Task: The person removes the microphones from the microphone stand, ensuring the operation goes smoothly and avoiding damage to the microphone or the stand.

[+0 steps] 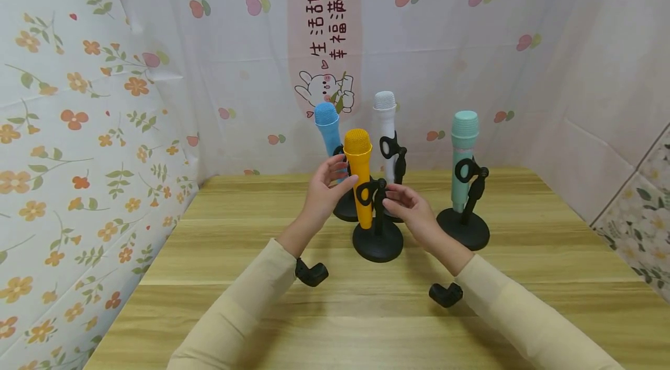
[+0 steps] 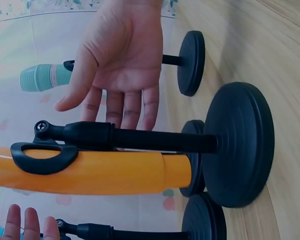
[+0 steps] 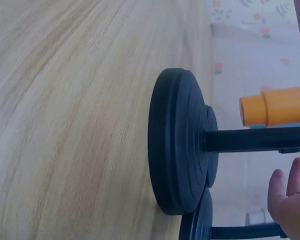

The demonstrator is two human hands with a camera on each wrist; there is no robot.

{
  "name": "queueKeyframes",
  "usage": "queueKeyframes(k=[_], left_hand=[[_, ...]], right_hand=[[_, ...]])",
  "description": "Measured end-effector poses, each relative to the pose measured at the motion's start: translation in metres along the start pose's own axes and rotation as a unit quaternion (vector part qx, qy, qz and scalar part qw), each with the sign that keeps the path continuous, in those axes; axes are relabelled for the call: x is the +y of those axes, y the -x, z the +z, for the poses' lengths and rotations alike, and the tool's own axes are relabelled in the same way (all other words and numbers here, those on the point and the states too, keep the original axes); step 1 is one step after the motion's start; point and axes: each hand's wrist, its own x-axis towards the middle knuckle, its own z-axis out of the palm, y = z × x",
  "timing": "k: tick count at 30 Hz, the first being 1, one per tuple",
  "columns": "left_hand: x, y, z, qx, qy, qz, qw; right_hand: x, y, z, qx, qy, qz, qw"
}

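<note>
An orange-yellow microphone (image 1: 358,175) stands tilted in the clip of a black desk stand (image 1: 378,245). My left hand (image 1: 327,188) is at its left side, fingers loosely bent; a gap shows between these fingers (image 2: 30,222) and the microphone in the left wrist view. On the other side, my right hand (image 1: 410,211) is beside the stand's pole, palm turned inward and thumb apart from the fingers. Its fingertips reach behind the pole in the left wrist view; whether they touch it I cannot tell. Neither hand grips anything.
Behind are a blue microphone (image 1: 327,125) and a white microphone (image 1: 385,120) on black stands. A mint-green microphone (image 1: 464,131) stands to the right. Black wrist-mounted pieces (image 1: 312,273) show near both sleeves. Printed cloth (image 1: 230,67) hangs behind the wooden table (image 1: 345,329).
</note>
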Motion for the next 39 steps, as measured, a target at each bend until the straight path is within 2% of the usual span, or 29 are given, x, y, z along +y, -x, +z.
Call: queueKeyframes(k=[10,15,26,39], left_hand=[[-0.001,-0.007,0.014,0.045,0.021,-0.017,0.9986],[-0.002,-0.008,0.017,0.058,0.023,-0.012,0.998],[-0.003,-0.008,0.021,0.064,0.018,-0.006,0.9977],[-0.002,-0.007,0.022,0.056,0.022,-0.012,0.9981]], right_hand=[[0.004,-0.006,0.009,0.019,-0.036,0.013,0.9991],[0.006,-0.006,0.011,0.029,-0.046,0.009,0.9985],[0.007,-0.006,0.015,0.032,-0.057,0.01,0.9978],[0.006,-0.006,0.015,0.036,-0.054,0.019,0.9977]])
